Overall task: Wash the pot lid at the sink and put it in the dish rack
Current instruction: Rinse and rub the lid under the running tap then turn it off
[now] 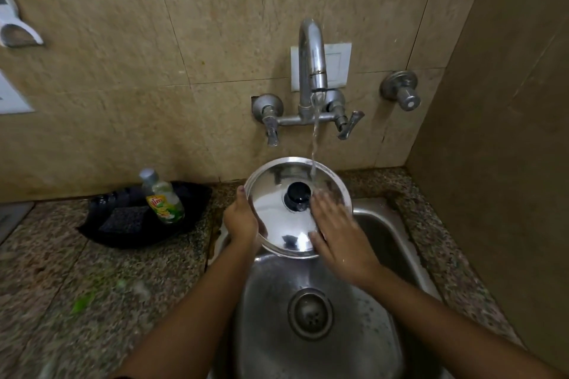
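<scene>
Beige stone tiles back a steel sink set into a speckled granite bench; over the far end of the basin the pot lid is held tilted, its domed top and black knob facing the camera; the left hand grips the lid's left rim, thumb on the top face and fingers curled behind it; the right hand lies flat and blurred on the lid's right side, fingers spread loosely and grasping nothing; a stream of water falls from the curved tap and strikes the lid just right of the knob; below the lid the round drain sits in the wet basin; left of the sink, on the bench, a black tray carries a dish soap bottle leaning upright and a dark scrub pad just beside it; a separate valve juts from the wall well right of the tap.
</scene>
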A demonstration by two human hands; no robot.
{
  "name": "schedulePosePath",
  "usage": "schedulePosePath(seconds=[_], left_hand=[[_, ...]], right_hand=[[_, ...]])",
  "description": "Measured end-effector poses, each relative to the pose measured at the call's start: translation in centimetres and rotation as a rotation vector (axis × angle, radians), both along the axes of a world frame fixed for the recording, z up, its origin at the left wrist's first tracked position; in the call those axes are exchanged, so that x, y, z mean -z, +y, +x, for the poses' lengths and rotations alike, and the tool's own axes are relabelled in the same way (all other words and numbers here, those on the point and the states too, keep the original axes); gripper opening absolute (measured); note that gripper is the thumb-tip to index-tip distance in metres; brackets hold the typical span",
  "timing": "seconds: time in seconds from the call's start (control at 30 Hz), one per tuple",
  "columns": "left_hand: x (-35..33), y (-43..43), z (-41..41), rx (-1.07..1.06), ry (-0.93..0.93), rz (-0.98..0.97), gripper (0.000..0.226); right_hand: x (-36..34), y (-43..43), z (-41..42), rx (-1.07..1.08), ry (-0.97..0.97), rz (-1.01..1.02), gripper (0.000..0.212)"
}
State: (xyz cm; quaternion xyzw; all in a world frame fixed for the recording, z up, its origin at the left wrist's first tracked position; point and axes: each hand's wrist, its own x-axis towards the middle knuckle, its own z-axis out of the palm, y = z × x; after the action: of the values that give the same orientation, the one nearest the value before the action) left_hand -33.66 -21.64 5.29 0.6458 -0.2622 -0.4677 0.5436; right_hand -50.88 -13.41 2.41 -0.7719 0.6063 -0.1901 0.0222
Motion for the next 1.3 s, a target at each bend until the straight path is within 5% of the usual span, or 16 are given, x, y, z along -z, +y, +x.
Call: schedulePosePath(seconds=[0.3, 0.53, 0.83, 1.0, 1.1, 1.2, 1.3], left_hand=[[0.7, 0.6, -0.3, 0.005, -0.006, -0.025, 0.044], [1.5, 0.2, 0.8, 0.003, -0.002, 0.019, 0.042], [3.3, -0.4, 1.9, 0.13, -0.01, 0.109, 0.045], [4.1, 1.2, 3.3, 0.383, 0.163, 0.319, 0.055], [5.3, 3.1, 4.8, 0.37, 0.307, 0.386, 0.075], [7.5, 5.4, 5.4, 0.39, 0.273, 0.392, 0.083], [8.0, 7.2, 4.6, 0.44, 0.46, 0.297, 0.078]], right_hand=[[0.1, -0.2, 2.5, -0.42, 0.249, -0.045, 0.05], [0.0, -0.7, -3.3, -0.04, -0.051, 0.042, 0.061], [2.5, 1.3, -5.0, -0.303, 0.201, -0.199, 0.066], [0.2, 1.6, -3.6, -0.398, -0.079, -0.309, 0.039], [-0.8, 1.7, -3.1, -0.29, -0.317, -0.197, 0.032], [-0.3, 2.0, -2.1, -0.003, -0.792, 0.046, 0.028], [1.1, 2.4, -1.0, 0.178, -1.202, 0.144, 0.022]])
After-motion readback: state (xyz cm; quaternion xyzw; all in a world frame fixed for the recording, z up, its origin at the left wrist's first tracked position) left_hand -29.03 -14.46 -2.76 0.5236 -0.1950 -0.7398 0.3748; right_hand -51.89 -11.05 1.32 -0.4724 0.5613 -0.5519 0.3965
